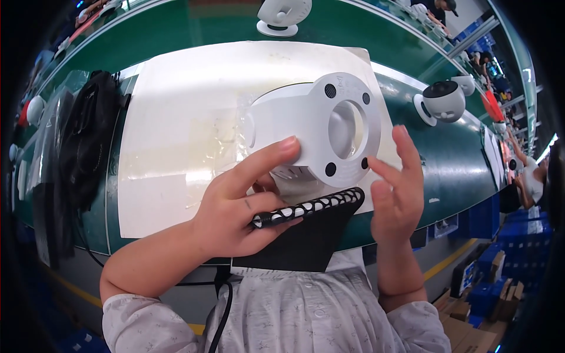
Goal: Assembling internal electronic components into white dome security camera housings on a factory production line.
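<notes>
A white rounded device (285, 115) lies on its side over the white board, its ring-shaped base (374, 132) facing me. Several small round black pads (331, 169) sit spaced around that ring. My left hand (235, 206) grips a black sheet with rows of round holes (312, 207) between its fingers; its index finger rests against the device's housing. The sheet curves, its dark flap (300, 244) hanging toward my lap. My right hand (397, 194) has its fingers apart, one fingertip touching the pad at the ring's lower right. It holds nothing.
A worn white board (159, 141) with clear tape lies on the green bench (453, 156). Similar white devices stand at the back (283, 15) and right (444, 101). A black bag (88, 135) lies left. Blue bins (479, 215) and cardboard boxes (471, 335) are lower right; other people work beyond.
</notes>
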A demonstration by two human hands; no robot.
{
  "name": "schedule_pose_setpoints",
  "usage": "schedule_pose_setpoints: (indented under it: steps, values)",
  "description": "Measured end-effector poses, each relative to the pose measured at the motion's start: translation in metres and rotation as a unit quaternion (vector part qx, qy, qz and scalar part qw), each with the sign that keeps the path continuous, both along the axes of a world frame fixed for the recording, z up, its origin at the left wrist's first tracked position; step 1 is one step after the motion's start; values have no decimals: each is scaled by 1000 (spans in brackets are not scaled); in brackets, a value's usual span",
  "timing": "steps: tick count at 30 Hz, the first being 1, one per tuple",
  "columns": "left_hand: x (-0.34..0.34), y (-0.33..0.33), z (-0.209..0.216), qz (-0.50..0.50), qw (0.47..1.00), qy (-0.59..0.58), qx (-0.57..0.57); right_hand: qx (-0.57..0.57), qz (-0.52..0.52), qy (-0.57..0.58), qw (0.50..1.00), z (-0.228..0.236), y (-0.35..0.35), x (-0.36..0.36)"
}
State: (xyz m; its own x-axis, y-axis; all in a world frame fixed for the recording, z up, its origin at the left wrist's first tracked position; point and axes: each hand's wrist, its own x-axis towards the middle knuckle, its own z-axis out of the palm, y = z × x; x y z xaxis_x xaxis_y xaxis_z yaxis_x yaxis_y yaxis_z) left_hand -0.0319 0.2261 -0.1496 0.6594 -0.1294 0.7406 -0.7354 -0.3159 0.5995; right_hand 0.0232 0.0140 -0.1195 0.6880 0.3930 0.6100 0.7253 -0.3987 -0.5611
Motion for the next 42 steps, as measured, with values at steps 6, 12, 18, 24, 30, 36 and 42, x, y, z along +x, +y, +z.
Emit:
schedule_pose_setpoints:
  steps: [6, 12, 18, 24, 30, 36, 42]
  values:
    - [-2, -1, -1, 8, 1000, 18, 21, -10, -10, -98, 995, -14, 0, 1]
    - [0, 2, -2, -3, 1000, 8, 13, 275, 137, 497, 811, 12, 10, 13]
    - [1, 7, -3, -23, 999, 33, 28, 291, 82, 372, 878, 31, -8, 99]
    - [-1, 10, -4, -50, 989, 136, 15, -240, -223, -251, 911, -45, -27, 272]
    - [2, 14, -2, -60, 985, 157, 49, -322, -345, 7, 882, -65, -41, 321]
    - [3, 16, -2, -36, 984, 170, 47, -159, -100, -8, 982, -37, 34, 251]
    - [7, 13, -1, -45, 986, 160, 32, -193, -190, -163, 949, -81, 120, 257]
